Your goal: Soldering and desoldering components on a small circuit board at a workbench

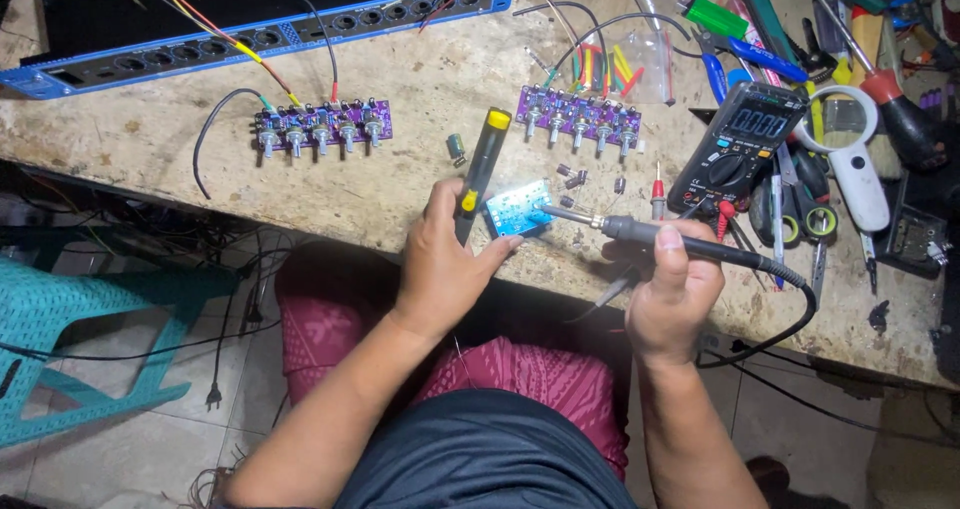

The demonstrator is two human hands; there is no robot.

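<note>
My left hand point(440, 259) grips a black and yellow desoldering pump point(481, 167), held upright, and its fingertips pinch a small blue circuit board point(517, 208) at the bench's near edge. My right hand point(670, 289) holds a black soldering iron point(640, 234) by its handle, together with thin tweezers point(610, 291) below it. The iron's metal tip touches the right side of the blue board. Its cable point(790, 309) loops down off the bench to the right.
Two purple boards with rows of knobs lie on the worn bench point(330, 124) point(580, 117). A blue rack panel point(250, 34) lies at the back, a multimeter point(740, 139), magnifying glass point(850, 149) and several tools at right. Loose capacitors point(572, 175) sit near the board. A teal stool point(80, 339) stands at left.
</note>
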